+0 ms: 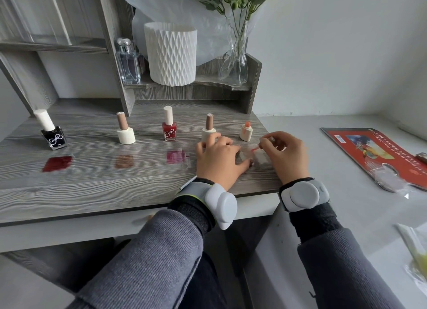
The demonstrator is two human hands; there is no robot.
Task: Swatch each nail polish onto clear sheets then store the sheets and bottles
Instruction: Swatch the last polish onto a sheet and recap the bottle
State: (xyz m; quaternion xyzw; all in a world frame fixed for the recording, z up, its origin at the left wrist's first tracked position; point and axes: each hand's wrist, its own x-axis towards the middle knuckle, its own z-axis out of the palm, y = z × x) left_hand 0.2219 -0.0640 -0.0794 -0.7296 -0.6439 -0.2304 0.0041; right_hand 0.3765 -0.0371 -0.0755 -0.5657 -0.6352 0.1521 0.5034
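Observation:
Several nail polish bottles stand in a row on the wooden desk (92, 188): a black bottle (54, 137), a cream bottle (125, 134), a red bottle (169, 130), a second cream bottle (208, 129) and a small open orange bottle (246, 131). Clear sheets with a dark red swatch (57, 163), a brown swatch (124, 161) and a pink swatch (176, 157) lie in front of them. My left hand (219, 158) presses flat on another clear sheet (256, 157). My right hand (285, 153) pinches the polish brush (256, 148), its orange tip on that sheet.
A raised shelf behind holds a perfume bottle (128, 62), a white ribbed vase (171, 54) and a glass vase (233, 63) with stems. A red paper-palette pack (379, 153) with clear sheets lies on the white surface at right. Plastic packaging (416, 255) sits at the far right edge.

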